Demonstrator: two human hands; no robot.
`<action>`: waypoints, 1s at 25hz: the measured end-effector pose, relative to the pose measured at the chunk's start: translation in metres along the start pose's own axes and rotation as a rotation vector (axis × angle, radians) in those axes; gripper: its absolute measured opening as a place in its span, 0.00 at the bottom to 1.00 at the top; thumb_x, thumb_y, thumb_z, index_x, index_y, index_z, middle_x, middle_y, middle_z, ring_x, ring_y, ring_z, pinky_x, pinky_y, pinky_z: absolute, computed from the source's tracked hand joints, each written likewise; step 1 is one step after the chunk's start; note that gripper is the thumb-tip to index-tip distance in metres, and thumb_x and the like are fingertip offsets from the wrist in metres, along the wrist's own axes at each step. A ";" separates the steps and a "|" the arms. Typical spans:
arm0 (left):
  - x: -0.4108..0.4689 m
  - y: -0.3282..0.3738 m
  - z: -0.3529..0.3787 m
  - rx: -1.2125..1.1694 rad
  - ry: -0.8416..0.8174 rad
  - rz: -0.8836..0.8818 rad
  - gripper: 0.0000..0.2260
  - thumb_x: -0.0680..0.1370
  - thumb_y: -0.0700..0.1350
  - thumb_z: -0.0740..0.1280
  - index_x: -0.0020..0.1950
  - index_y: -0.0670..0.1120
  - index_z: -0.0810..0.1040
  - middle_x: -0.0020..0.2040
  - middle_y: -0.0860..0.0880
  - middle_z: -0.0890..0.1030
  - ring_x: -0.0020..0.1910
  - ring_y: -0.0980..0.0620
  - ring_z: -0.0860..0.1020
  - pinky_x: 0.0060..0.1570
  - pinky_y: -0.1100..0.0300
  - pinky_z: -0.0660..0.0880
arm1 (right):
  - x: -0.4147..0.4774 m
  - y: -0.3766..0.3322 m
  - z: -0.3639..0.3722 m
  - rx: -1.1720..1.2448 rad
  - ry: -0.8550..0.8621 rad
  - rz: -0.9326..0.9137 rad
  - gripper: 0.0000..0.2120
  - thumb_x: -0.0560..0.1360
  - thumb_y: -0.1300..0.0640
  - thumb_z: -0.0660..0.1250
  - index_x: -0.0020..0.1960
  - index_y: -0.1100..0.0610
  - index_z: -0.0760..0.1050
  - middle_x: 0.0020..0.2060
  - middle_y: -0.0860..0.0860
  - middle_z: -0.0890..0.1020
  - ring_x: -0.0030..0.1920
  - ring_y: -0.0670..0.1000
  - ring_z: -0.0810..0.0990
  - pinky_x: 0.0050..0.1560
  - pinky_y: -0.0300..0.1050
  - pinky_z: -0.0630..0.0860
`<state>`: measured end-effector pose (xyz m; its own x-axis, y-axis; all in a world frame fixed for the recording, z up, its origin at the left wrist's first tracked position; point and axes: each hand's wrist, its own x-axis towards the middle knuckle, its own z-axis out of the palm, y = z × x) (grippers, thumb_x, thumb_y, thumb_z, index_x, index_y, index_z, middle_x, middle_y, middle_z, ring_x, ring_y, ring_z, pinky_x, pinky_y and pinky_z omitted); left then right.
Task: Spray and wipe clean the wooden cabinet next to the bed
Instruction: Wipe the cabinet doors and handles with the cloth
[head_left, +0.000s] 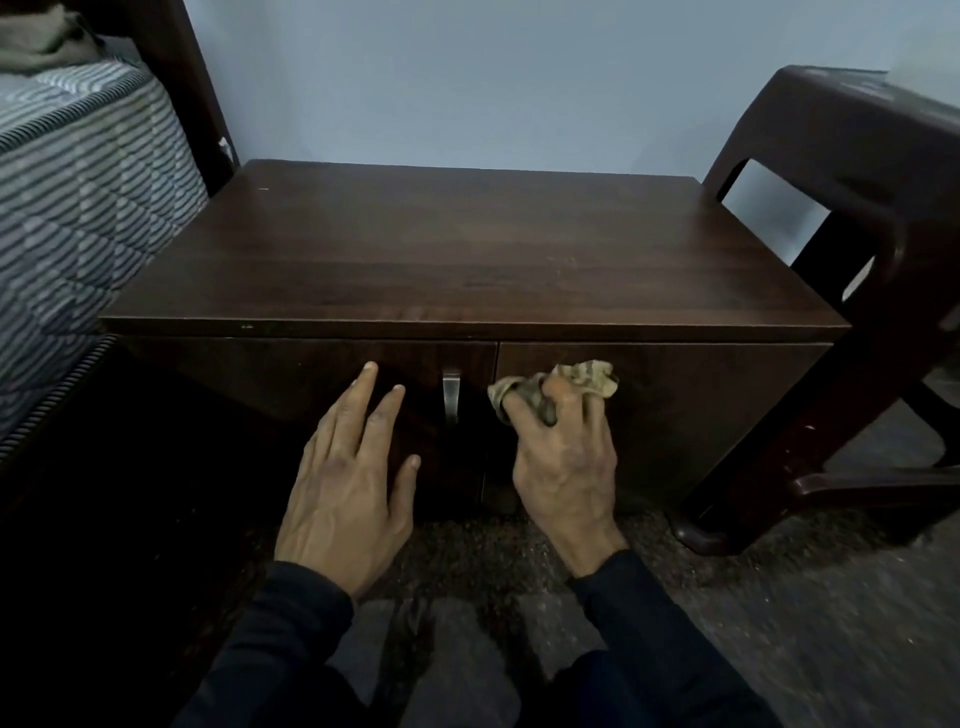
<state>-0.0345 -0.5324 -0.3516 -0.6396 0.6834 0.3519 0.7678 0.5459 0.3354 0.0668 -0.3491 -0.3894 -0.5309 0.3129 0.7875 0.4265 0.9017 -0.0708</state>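
Note:
A low dark wooden cabinet (467, 249) with two front doors stands against the wall. A metal handle (451, 396) sits on the left door near the middle seam. My left hand (348, 478) lies flat on the left door, fingers spread, holding nothing. My right hand (563, 462) grips a crumpled tan cloth (576, 382) and presses it against the upper left corner of the right door. No spray bottle is in view.
A bed with a striped mattress (78, 208) and a dark headboard post (176, 78) borders the cabinet on the left. A dark brown plastic stool (857, 208) leans against the cabinet's right side. A speckled floor (779, 597) lies below, and my knees are near the cabinet front.

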 end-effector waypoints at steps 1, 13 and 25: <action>0.000 -0.003 -0.001 0.007 -0.002 0.000 0.27 0.78 0.49 0.64 0.76 0.47 0.62 0.79 0.49 0.53 0.76 0.48 0.58 0.71 0.51 0.61 | -0.009 0.000 -0.001 -0.062 -0.055 -0.081 0.19 0.74 0.68 0.64 0.61 0.53 0.78 0.59 0.56 0.70 0.48 0.59 0.72 0.43 0.54 0.77; -0.008 -0.026 -0.001 0.016 -0.030 -0.019 0.27 0.78 0.51 0.65 0.76 0.48 0.62 0.79 0.49 0.52 0.76 0.48 0.56 0.71 0.51 0.59 | 0.001 0.002 -0.011 0.328 0.251 0.270 0.12 0.79 0.67 0.63 0.60 0.58 0.75 0.57 0.65 0.74 0.58 0.62 0.78 0.57 0.46 0.77; -0.007 -0.053 -0.002 0.095 -0.092 -0.006 0.32 0.78 0.44 0.62 0.79 0.47 0.52 0.80 0.52 0.45 0.78 0.55 0.46 0.76 0.51 0.51 | -0.033 -0.041 0.036 -0.026 -0.191 -0.231 0.16 0.76 0.66 0.62 0.59 0.54 0.79 0.60 0.56 0.70 0.50 0.59 0.76 0.45 0.53 0.82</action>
<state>-0.0705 -0.5671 -0.3695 -0.6413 0.7192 0.2675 0.7670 0.5905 0.2511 0.0402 -0.3860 -0.4339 -0.7434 0.1529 0.6512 0.2958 0.9483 0.1150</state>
